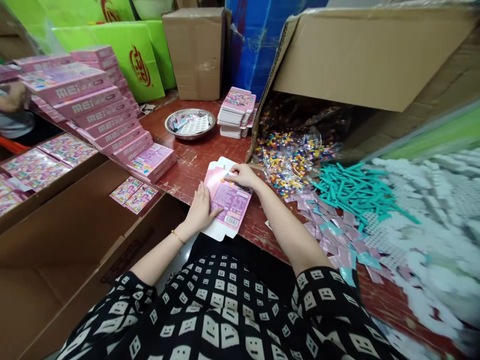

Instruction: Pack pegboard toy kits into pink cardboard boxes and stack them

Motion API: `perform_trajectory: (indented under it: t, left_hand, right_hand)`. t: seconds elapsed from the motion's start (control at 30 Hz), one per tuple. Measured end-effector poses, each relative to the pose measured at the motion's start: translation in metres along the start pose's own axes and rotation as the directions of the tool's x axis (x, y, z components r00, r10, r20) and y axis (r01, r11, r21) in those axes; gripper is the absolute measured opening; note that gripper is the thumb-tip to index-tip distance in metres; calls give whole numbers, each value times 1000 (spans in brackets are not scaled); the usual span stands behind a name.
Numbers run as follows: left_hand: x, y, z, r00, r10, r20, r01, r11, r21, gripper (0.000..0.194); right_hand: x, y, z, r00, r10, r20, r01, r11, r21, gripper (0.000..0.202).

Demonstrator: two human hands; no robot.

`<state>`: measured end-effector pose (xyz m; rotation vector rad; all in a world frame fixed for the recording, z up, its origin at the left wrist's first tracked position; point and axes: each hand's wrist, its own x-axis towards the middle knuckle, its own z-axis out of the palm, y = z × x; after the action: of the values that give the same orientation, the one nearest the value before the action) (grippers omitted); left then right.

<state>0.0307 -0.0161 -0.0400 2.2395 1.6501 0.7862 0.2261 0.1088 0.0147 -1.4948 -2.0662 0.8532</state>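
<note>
Pink-purple carton (234, 202) is lying at the tabletop's (187, 170) near edge. Left hand (200, 209) is holding its left side; right hand (245, 177) is touching its upper part, fingers' grip unclear.

Carton (228, 202) on table (198, 156), before bowl (191, 136)

I see brown carton (195, 57); just left of carton, green box (123, 42) with red logo (140, 66); right of carton, blue box (258, 45); in front of carton, metal bowl (191, 135); far left of carton, co-worker's arm (13, 97).
</note>
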Motion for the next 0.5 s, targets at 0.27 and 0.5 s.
perform_trajectory:
  t: [0.27,0.5]
  left_hand:
    - [28,64,-85,970,61,-235,-193,782,-593,37]
    - [59,18,-36,951,-43,-305,-186,707,-682,56]
  right_hand:
    - [-86,-85,-52,560,-466,-685,627,779,-18,29]
    - [-73,-35,-25,523,-459,-718,575,812,-99,83]
